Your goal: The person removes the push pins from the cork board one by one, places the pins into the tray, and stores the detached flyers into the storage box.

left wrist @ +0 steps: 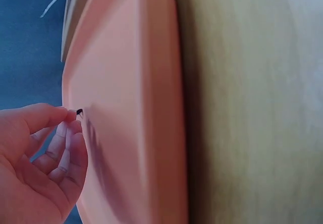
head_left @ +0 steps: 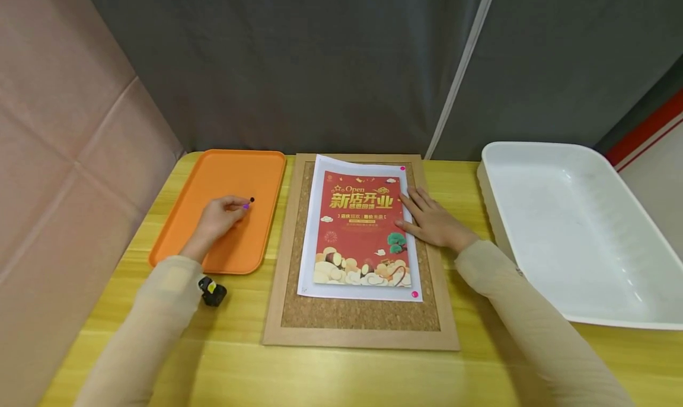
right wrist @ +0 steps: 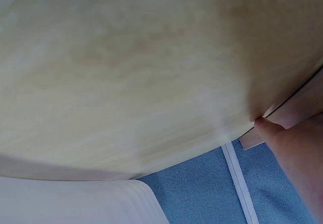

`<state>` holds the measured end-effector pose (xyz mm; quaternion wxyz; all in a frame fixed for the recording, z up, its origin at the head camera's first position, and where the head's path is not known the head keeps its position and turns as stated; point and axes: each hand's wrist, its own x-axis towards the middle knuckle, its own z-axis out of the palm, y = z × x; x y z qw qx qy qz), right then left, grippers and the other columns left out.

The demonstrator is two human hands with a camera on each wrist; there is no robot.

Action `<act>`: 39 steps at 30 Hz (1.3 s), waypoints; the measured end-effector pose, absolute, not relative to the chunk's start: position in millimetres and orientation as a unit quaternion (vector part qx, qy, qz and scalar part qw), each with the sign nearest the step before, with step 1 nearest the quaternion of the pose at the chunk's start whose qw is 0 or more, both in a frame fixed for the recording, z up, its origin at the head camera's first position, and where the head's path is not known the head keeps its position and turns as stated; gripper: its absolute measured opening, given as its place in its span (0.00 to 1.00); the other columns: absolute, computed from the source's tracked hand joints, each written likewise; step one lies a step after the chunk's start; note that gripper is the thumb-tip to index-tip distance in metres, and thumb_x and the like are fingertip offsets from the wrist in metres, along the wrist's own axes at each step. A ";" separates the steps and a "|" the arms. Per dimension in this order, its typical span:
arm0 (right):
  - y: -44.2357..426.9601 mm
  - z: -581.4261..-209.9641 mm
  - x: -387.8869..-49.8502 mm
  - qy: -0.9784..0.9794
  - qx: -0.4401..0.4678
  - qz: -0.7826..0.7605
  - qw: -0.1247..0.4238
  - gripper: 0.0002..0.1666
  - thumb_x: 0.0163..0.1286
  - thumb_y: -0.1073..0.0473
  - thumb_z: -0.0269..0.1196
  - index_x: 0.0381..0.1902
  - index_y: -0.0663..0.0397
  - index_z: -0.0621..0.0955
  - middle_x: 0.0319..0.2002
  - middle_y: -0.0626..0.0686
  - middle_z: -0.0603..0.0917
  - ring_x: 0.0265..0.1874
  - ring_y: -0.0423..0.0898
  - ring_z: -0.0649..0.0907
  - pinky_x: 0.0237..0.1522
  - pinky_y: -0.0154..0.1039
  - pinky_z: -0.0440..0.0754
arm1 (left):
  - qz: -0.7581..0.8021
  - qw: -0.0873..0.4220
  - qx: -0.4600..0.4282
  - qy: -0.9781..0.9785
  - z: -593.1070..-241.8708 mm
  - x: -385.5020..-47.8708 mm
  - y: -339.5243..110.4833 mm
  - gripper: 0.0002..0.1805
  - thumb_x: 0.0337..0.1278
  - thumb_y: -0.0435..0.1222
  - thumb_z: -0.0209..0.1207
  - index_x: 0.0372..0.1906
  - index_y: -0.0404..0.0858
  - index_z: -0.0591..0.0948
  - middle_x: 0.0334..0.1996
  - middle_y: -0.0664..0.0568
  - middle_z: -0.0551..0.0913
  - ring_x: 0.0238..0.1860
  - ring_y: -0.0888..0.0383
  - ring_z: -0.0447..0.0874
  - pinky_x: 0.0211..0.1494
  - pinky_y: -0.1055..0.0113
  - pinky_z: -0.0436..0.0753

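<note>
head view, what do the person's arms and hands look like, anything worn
The left sleeve and right sleeve are long, beige and fairly close-fitting. The left hand and right hand wear no gloves. A small black object with a yellow patch shows by the left sleeve; whether it is attached is unclear.

Red poster [head_left: 354, 236], right corners pinned; black piece [head_left: 252, 200] above tray [head_left: 240, 169].

Booth-like indoor workspace: grey fabric partition [head_left: 299, 63], pinkish wall [head_left: 58, 98], wood-grain table [head_left: 320, 377].
</note>
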<state>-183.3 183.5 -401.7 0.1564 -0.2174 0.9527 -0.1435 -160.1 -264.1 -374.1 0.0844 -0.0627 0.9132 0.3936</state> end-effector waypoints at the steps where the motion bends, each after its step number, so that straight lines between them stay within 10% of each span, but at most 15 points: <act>1: 183.3 -402.1 -183.1 0.953 -0.217 -0.144 0.157 0.49 0.71 0.36 0.49 0.77 0.51 0.43 0.77 0.60 0.39 0.76 0.61 0.39 0.74 0.60 0.43 | 0.384 0.084 -0.062 0.917 -375.3 -160.8 -264.6 0.19 0.67 0.35 0.52 0.58 0.29 0.76 0.52 0.32 0.80 0.32 0.61 0.79 0.33 0.76 0.78; 19: 182.4 -404.7 -183.1 0.952 -0.225 -0.148 0.149 0.48 0.71 0.37 0.49 0.77 0.53 0.44 0.77 0.61 0.40 0.76 0.61 0.39 0.74 0.60 0.43 | 0.325 0.071 -0.033 0.943 -386.8 -168.0 -261.4 0.16 0.67 0.33 0.52 0.55 0.31 0.78 0.56 0.34 0.79 0.54 0.41 0.77 0.57 0.52 0.77; 39: 183.5 -404.0 -183.1 0.953 -0.224 -0.145 0.147 0.48 0.71 0.37 0.49 0.76 0.54 0.44 0.77 0.62 0.40 0.76 0.61 0.39 0.74 0.60 0.44 | 0.349 0.088 -0.041 0.932 -383.4 -169.5 -263.8 0.18 0.66 0.34 0.54 0.58 0.32 0.77 0.52 0.34 0.80 0.53 0.44 0.77 0.52 0.62 0.75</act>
